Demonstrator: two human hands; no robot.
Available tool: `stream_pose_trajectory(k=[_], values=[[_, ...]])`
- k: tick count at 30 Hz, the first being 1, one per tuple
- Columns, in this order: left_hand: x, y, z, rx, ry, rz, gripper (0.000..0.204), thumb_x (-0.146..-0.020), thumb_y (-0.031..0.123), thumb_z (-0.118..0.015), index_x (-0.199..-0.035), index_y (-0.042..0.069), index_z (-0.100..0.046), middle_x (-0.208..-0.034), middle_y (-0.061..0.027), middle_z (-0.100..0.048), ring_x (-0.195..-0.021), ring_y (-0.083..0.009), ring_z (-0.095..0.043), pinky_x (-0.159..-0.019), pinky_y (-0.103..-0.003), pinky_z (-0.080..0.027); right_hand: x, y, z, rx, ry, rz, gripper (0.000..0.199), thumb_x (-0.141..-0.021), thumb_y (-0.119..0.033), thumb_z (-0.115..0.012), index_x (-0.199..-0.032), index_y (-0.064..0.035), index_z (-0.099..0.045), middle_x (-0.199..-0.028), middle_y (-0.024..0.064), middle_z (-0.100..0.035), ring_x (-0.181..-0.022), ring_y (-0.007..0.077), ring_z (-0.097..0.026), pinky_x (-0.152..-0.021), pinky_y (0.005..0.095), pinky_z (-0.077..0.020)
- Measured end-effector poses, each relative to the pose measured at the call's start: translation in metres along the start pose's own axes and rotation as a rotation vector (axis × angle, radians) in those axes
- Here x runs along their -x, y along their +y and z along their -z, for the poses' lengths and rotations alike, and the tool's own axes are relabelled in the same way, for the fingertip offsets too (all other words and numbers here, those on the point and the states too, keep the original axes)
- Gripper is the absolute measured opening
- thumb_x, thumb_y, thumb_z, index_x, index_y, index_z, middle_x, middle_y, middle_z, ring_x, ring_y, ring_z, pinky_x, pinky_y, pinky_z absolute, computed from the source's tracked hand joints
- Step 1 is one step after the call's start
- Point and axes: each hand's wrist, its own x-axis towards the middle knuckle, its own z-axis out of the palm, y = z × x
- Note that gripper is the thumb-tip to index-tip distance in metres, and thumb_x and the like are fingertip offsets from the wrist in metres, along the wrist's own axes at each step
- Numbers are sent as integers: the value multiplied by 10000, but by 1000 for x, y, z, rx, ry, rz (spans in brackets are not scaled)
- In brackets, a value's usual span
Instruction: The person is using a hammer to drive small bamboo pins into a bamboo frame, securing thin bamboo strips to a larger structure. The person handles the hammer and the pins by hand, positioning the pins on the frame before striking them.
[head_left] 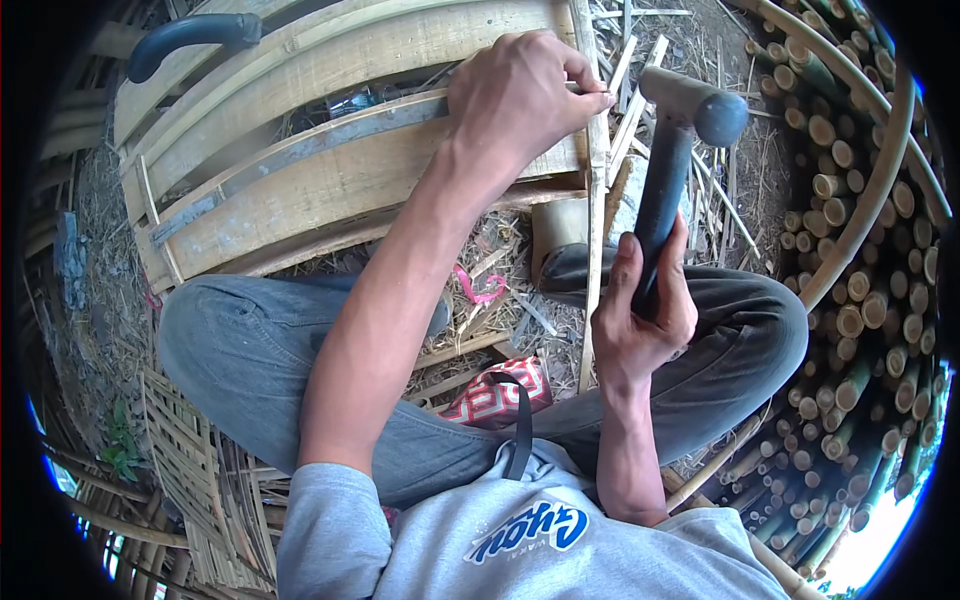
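Observation:
My left hand (525, 90) reaches over the slatted wooden panel (330, 205). Its thumb and forefinger pinch a small, thin dark thing that looks like a nail, mostly hidden by the fingertips. They are at a long, narrow bamboo strip (597, 215) lying along the panel's right end. My right hand (648, 325) is wrapped round the dark handle of a hammer (664, 185), held upright above my bent leg. The hammer's head is uppermost, to the right of the strip and apart from it.
Stacked bamboo poles (850, 320) fill the right side, with a long curved pole (880, 190) in front. A black curved handle (190, 38) shows at the far left. A red patterned bag (500, 392) lies between my legs. Loose strips and a pink ribbon (480, 288) litter the ground.

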Motion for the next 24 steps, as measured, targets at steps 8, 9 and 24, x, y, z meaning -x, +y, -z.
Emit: stream_pose_trajectory(k=[8,9,24], values=[[-3,4,7,22,-35,50,181,-768,312,-861,-860,161,-822,-896,-64,-764,-823,-243,-749,-713,-385,-572,-13,2,-9,17,-61,26,479,-927,76,-670,-1382,144,-539,-934,243,-723,-798,165,-709,-698,284,-545],[2,-1,2,1,35,-4,204,-761,339,-870,-854,164,-822,-882,-65,-763,-818,-238,-749,-706,-386,-571,-10,0,-6,43,-78,43,472,-939,75,-655,-1386,153,-528,-1001,257,-732,-833,168,-711,-722,272,-540],[3,-6,0,29,41,-22,234,-769,386,-879,-861,177,-828,-884,-44,-762,-779,-212,-737,-699,-386,-569,-4,12,-6,-90,-23,-60,461,-963,49,-652,-1401,134,-536,-973,174,-752,-856,105,-677,-754,239,-528]])
